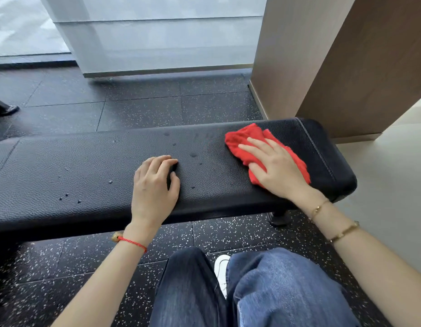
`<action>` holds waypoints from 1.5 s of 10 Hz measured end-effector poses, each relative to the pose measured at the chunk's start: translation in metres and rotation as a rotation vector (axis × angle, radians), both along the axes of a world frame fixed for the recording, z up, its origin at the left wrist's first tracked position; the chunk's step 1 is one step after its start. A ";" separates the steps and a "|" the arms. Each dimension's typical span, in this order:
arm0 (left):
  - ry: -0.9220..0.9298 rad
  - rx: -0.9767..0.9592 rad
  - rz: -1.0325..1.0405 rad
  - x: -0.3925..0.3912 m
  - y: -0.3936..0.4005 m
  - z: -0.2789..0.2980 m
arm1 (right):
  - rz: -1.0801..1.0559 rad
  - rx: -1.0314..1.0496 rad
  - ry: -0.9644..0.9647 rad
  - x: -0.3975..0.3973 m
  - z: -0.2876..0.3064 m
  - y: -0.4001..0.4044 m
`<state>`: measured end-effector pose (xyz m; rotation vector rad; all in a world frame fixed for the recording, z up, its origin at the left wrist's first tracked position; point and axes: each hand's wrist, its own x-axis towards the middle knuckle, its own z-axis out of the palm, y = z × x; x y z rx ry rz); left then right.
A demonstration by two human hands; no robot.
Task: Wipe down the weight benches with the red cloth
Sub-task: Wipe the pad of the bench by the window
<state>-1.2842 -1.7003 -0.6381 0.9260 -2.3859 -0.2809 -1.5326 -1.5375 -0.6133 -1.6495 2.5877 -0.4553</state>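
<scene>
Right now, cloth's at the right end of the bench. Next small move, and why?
Probably sweep the red cloth leftward along the bench. The right hand presses it flat near the right end, while droplets sit unwiped on the pad to its left, some beyond the left hand, which rests on the pad and would likely need to lift clear.

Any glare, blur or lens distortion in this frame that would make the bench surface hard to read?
Head view: sharp, no motion blur on the right hand or red cloth; soft daylight, only a faint sheen on the bench, so its droplets read clearly; wide-angle bowing curves the bench ends; the left hand casts a small shadow under its fingers.
</scene>
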 end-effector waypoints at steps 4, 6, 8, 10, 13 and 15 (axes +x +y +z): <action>0.007 0.014 0.011 0.000 0.000 0.000 | 0.085 0.039 0.003 0.040 0.006 -0.020; 0.011 0.019 0.009 0.001 0.000 -0.001 | -0.034 0.002 0.009 0.006 0.003 0.022; 0.027 0.018 0.010 0.001 0.000 -0.002 | -0.256 0.039 -0.005 -0.003 0.006 -0.033; 0.055 0.012 0.001 0.001 -0.003 -0.006 | 0.046 0.048 -0.004 0.041 0.003 0.012; 0.045 0.018 0.005 0.002 -0.001 -0.005 | -0.355 -0.001 0.019 -0.022 0.002 0.015; 0.050 -0.001 0.002 0.002 -0.003 -0.007 | -0.153 0.039 -0.004 0.027 0.001 -0.017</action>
